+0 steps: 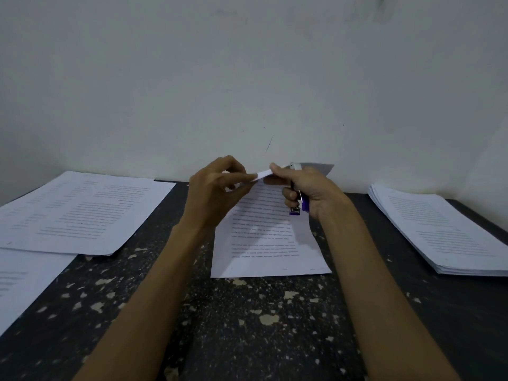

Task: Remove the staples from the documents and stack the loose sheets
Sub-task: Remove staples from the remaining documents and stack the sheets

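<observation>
The document (264, 237) lies at frame centre, its lower edge on the bench (247, 325) and its upper edge lifted off it. Our left hand (217, 185) pinches the upper left corner between thumb and fingers (242, 178). Our right hand (310, 188) pinches the same edge just beside it with thumb and forefinger. Its remaining fingers curl round the purple staple remover (298, 207), which hangs clear of the corner. We cannot tell whether a staple remains there. At right of frame sits a thick, squared stack (439, 232); at left lie overlapping sheets (79, 213). We judge the task partly done: the centre document is in hand, and we cannot tell which side pile awaits destapling.
</observation>
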